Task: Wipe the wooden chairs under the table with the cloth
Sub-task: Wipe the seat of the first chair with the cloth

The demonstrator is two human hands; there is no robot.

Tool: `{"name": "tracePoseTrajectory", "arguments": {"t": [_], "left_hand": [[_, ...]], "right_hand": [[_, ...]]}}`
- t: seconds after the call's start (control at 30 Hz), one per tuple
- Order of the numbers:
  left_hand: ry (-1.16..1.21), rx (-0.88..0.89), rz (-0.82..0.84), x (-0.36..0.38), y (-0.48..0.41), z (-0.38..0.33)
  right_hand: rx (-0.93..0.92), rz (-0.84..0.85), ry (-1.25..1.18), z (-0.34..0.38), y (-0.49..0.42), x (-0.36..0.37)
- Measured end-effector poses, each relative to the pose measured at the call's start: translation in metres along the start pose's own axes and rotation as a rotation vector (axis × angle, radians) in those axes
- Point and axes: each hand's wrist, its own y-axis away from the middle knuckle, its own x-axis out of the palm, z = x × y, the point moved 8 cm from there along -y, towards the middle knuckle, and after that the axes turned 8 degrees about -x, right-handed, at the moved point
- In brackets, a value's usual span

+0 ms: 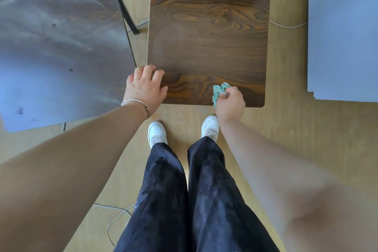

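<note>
Gripping the cloth, the right hand presses it onto the chair seat.

One wooden chair is standing in the middle, with two pale flat surfaces flanking it: one grey surface and one whitish surface. Two hands are reaching in, the left hand wearing one bracelet and the right hand gripping one cloth. Two white shoes, a left shoe and a right shoe, are standing on the floor, where at least two thin cords are lying: one cord beside the chair and another cord nearer the legs.
</note>
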Motion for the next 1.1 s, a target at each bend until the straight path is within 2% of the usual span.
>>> {"name": "tracePoseTrajectory", "arguments": {"t": [0.17, 0.37, 0.63, 0.8, 0.9, 1.1], "left_hand": [[0.029, -0.052, -0.012, 0.001, 0.011, 0.036], [0.071, -0.110, -0.023, 0.000, 0.025, 0.071], [0.062, -0.166, -0.021, 0.001, 0.039, 0.106], [0.055, -0.179, -0.002, 0.000, 0.040, 0.111], [0.049, -0.164, 0.010, -0.004, 0.038, 0.102], [0.016, -0.120, 0.002, -0.019, 0.017, 0.070]], "right_hand": [[0.027, 0.038, 0.003, 0.022, 0.008, 0.015], [-0.047, 0.094, 0.021, 0.069, 0.019, 0.040], [-0.322, 0.222, 0.084, 0.144, 0.056, 0.089], [-0.551, 0.394, 0.077, 0.158, 0.089, 0.110], [-0.594, 0.468, 0.030, 0.158, 0.103, 0.112], [-0.452, 0.283, -0.135, 0.152, 0.053, 0.064]]}}
